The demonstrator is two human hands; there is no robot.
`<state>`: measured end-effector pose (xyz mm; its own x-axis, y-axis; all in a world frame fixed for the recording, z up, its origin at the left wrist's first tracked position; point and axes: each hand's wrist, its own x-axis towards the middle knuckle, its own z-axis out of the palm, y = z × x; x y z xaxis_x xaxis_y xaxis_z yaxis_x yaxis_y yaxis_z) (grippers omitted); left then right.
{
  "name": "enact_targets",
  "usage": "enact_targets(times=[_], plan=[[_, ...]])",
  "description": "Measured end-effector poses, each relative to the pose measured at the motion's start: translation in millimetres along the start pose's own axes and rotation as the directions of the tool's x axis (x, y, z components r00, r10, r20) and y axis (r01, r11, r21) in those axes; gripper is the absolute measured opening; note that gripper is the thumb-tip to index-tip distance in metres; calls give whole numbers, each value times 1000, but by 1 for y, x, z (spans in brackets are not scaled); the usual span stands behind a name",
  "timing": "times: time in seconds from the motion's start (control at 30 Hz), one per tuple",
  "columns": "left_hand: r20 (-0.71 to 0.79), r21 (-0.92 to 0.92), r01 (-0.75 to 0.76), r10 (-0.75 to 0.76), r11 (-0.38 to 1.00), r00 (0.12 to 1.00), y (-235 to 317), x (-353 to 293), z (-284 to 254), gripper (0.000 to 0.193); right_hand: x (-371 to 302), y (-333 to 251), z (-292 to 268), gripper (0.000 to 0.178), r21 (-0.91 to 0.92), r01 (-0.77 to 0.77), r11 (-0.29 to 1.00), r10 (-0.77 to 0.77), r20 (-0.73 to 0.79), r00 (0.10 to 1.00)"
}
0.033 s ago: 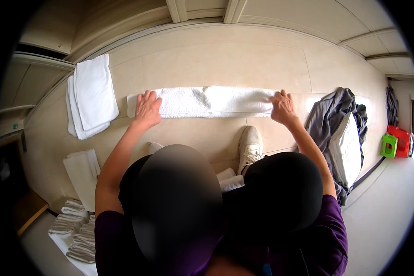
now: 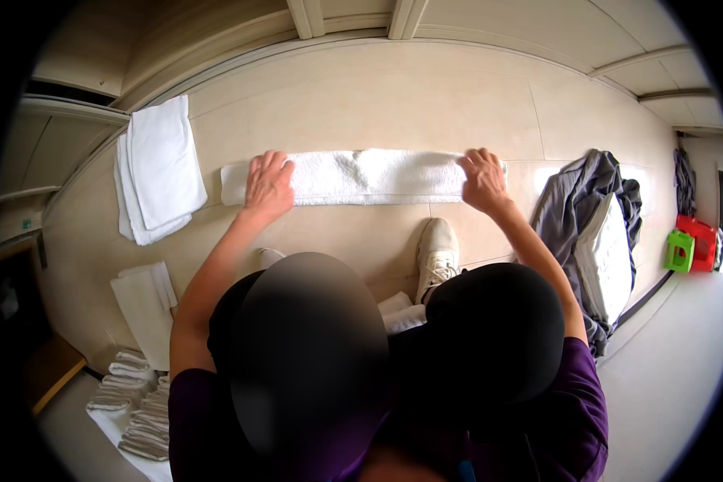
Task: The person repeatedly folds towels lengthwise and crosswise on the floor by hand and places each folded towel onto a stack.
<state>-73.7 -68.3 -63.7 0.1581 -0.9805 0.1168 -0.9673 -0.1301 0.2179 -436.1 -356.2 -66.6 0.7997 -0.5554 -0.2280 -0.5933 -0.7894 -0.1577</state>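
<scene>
A white towel [image 2: 369,178], folded into a long narrow strip, lies crosswise on the beige floor in front of me. My left hand [image 2: 270,186] is on its left part, a little in from the end, with bent fingers gripping at the far edge. Toward the other end, my right hand [image 2: 484,181] is closed on the strip in much the same way. A short piece of towel shows beyond each hand. Near the middle of the far edge is a small rumple. My fingertips are partly hidden.
Folded white towels [image 2: 165,165] lie at the left, above another white cloth [image 2: 143,309] and stacked towels [image 2: 140,414]. Grey fabric [image 2: 566,197] with a white bundle [image 2: 606,261] is at the right. Green [image 2: 680,251] and red stools [image 2: 700,241] stand farther right. My shoe [image 2: 438,253] is close to the towel.
Both hands have moved inward along the towel, the left one rightward and the right one leftward. More of the towel's ends shows now. The strip itself stays in place.
</scene>
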Motion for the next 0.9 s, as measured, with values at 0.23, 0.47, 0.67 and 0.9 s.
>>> enact_targets(times=[0.23,0.47,0.67,0.9], plan=[[175,-30,16,-11,999,984,77,17,89,65,17,-79,91,72,24,111,993,-106,-151,983],[76,90,84,-91,992,993,16,-29,63,65,-30,84,62,59,-109,91,990,-118,-284,951],[150,60,144,-152,988,977,34,-14,50,67,-13,101,36,54,49,149,988,-143,-98,985],[288,-218,-170,230,961,930,110,24,70,77,-7,119,16,33,551,-505,665,407,299,863]])
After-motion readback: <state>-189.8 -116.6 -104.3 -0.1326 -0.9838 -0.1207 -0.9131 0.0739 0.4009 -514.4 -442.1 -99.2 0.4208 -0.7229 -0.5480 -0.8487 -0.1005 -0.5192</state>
